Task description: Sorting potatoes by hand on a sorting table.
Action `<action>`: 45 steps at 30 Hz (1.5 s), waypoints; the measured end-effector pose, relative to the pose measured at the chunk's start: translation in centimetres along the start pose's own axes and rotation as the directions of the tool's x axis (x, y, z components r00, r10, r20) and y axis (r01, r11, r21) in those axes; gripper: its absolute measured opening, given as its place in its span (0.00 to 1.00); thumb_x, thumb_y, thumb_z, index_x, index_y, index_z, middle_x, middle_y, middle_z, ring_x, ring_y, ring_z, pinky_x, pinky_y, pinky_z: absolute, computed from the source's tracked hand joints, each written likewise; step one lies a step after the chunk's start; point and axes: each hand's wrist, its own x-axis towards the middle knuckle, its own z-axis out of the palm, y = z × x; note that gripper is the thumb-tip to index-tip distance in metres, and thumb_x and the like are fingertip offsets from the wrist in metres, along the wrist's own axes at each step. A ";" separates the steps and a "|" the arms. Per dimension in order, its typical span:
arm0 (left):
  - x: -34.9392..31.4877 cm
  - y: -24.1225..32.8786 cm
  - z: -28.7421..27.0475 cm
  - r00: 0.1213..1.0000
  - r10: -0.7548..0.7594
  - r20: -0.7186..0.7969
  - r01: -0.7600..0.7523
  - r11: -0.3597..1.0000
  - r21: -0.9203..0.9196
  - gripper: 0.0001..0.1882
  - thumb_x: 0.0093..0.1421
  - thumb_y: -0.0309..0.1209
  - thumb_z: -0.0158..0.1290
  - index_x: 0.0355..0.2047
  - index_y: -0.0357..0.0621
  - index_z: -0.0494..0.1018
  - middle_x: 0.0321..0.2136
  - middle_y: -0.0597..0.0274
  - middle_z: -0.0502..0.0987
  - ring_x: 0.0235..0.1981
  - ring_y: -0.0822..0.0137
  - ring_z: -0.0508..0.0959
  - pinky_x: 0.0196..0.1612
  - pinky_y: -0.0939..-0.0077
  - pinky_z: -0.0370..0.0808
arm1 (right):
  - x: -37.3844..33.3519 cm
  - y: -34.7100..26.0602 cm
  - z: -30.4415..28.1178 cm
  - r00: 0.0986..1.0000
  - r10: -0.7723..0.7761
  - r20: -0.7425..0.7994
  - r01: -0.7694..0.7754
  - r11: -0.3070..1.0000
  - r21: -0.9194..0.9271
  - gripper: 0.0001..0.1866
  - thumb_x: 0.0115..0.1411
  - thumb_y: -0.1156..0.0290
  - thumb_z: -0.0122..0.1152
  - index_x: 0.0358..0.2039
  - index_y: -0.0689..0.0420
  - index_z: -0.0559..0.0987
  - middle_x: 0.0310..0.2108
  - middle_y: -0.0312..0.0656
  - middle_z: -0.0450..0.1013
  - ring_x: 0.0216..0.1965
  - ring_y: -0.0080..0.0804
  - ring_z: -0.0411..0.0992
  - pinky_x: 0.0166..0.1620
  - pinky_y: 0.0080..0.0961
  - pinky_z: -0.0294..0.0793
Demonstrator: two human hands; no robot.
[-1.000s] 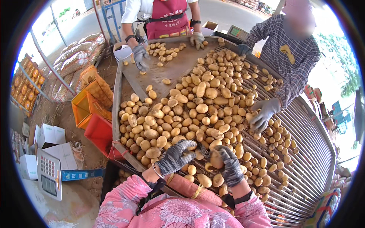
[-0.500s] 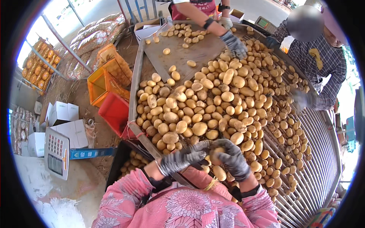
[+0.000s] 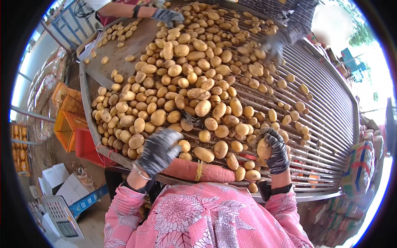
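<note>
At the near edge of the slatted sorting desk [image 3: 331, 124], right hand [image 3: 275, 151], gloved, fingers [image 3: 278, 140] clenched around one potato [image 3: 263, 149], lifted just above the bars. Left hand [image 3: 159, 151], gloved, blurred, fingers spread and released, hovering over the potato heap [image 3: 178, 87] at its near-left margin; nothing held. Padded pink roll [image 3: 198, 170] lies along the desk rim between both hands, loose potatoes touching it. Far side: two other gloved hands [image 3: 167, 16] [image 3: 271, 45] in the heap. Orange and red crates [image 3: 72, 132] stand left of the desk.
</note>
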 end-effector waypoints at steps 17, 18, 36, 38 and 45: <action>3.9 8.1 11.3 0.881 -0.058 0.470 -0.211 0.841 0.499 0.30 0.55 0.29 0.48 0.60 0.58 0.60 0.42 0.49 0.71 0.40 0.49 0.76 0.38 0.52 0.76 | -11.7 4.9 -3.5 0.994 0.033 -0.104 -0.020 0.992 0.128 0.12 0.61 0.68 0.57 0.42 0.60 0.76 0.35 0.36 0.75 0.36 0.24 0.73 0.41 0.21 0.73; 4.0 7.9 11.8 0.878 -0.049 0.476 -0.225 0.835 0.502 0.30 0.55 0.29 0.48 0.60 0.58 0.60 0.42 0.49 0.71 0.40 0.49 0.76 0.38 0.52 0.76 | -12.5 4.8 -3.5 0.981 0.039 -0.190 -0.016 0.992 0.122 0.12 0.60 0.68 0.58 0.41 0.61 0.76 0.33 0.38 0.76 0.34 0.25 0.74 0.39 0.22 0.74; 1.8 20.3 13.5 0.766 0.081 0.637 0.626 -0.319 -0.712 0.31 0.61 0.53 0.47 0.50 0.37 0.66 0.37 0.47 0.77 0.32 0.52 0.79 0.35 0.57 0.77 | -18.8 3.0 -6.4 0.991 0.021 0.134 -0.079 0.892 0.445 0.20 0.59 0.63 0.60 0.46 0.63 0.73 0.37 0.46 0.76 0.38 0.37 0.76 0.42 0.32 0.77; 1.6 21.2 14.7 0.756 0.067 0.651 0.632 -0.332 -0.700 0.32 0.61 0.57 0.46 0.50 0.38 0.66 0.37 0.48 0.77 0.33 0.52 0.79 0.37 0.57 0.77 | -19.2 3.9 -6.8 0.996 0.005 0.094 -0.042 0.918 0.395 0.20 0.58 0.62 0.61 0.46 0.62 0.73 0.39 0.45 0.76 0.38 0.35 0.76 0.42 0.33 0.77; 0.9 25.4 18.8 0.758 0.098 0.645 0.647 -0.238 -0.724 0.37 0.61 0.58 0.45 0.55 0.37 0.64 0.51 0.47 0.71 0.51 0.51 0.72 0.54 0.52 0.70 | -21.8 3.4 -7.2 0.996 0.006 -0.091 0.008 0.988 0.154 0.31 0.54 0.61 0.67 0.54 0.62 0.69 0.40 0.41 0.74 0.41 0.27 0.71 0.46 0.24 0.72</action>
